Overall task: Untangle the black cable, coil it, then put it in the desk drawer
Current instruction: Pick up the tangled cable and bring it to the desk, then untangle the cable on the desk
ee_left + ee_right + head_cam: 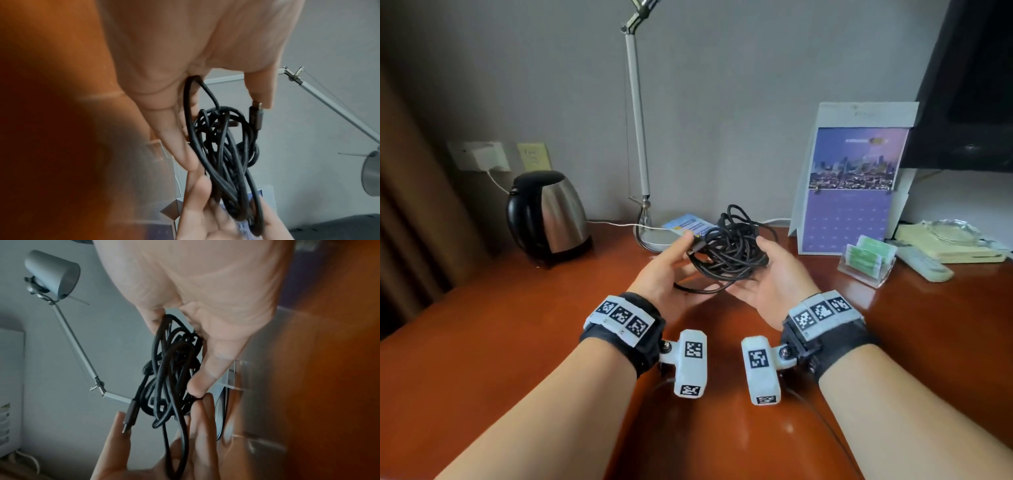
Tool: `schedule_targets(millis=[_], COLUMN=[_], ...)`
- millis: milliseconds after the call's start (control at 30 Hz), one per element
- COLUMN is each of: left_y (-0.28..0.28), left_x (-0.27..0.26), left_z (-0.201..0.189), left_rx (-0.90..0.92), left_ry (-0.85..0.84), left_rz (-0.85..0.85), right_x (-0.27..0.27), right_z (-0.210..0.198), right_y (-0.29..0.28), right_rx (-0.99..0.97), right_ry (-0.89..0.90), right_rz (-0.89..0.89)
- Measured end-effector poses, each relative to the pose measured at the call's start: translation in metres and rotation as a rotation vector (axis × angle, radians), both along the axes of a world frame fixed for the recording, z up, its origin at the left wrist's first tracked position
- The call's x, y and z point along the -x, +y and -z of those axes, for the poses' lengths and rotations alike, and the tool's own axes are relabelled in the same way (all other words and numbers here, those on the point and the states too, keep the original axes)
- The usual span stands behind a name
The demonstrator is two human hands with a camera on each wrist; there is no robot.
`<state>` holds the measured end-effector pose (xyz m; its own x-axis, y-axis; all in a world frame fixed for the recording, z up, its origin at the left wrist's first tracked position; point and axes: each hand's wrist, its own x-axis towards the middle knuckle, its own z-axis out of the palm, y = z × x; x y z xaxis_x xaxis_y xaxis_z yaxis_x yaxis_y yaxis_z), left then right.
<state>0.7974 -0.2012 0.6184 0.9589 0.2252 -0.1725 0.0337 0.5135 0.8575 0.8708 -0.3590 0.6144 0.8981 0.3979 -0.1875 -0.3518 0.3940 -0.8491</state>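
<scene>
Tangled black cable [729, 248] cradled above counter [517, 329]; left hand [671, 270] and right hand [770, 274] both cupped, fingers loosely curled round it

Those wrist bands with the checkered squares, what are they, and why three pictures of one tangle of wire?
No robot here: a person wears three cameras. The head view looks down at both arms; the other two look along each palm from the wrist. The bands carry printed markers and those wrist cameras. The left hand and right hand cradle a tangled black cable above the wooden desk, one plug by the left thumb. Behind stand a kettle, a desk lamp and a calendar.
</scene>
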Motion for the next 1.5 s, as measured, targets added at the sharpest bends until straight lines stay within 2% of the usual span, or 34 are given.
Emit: schedule_targets(millis=[200,400,567,767,900,1033,1167,1300,1500], left_y=[0.009,0.024,0.037,0.039,0.044,0.042,0.035,0.029,0.028], left_x=[-0.005,0.001,-0.001,-0.009,-0.002,0.004,0.005,0.006,0.008], left_z=[0.009,0.023,0.029,0.025,0.021,0.020,0.021,0.018,0.018], left_rx=[-0.022,-0.079,-0.002,0.092,0.040,-0.011,-0.094,-0.109,-0.143], left_ry=[-0.108,-0.176,-0.176,-0.151,-0.184,-0.276,-0.278,-0.259,-0.267], left_rz=[0.110,0.069,0.023,-0.056,0.031,0.062,0.035,0.002,0.021], right_x=[-0.003,0.001,0.000,-0.003,-0.001,-0.003,-0.011,-0.005,0.002], right_z=[-0.003,0.009,0.017,0.019,0.015,0.011,0.016,0.013,0.012], right_y=[0.003,0.014,0.026,0.028,0.023,0.013,0.007,0.004,0.006], right_rx=[-0.046,-0.109,-0.108,-0.001,0.115,0.319,0.435,0.432,0.390], right_ry=[-0.028,-0.004,-0.054,-0.095,-0.153,-0.252,-0.364,-0.462,-0.597], right_rz=[-0.046,-0.146,-0.167,-0.098,-0.073,-0.070,0.132,0.214,0.128])
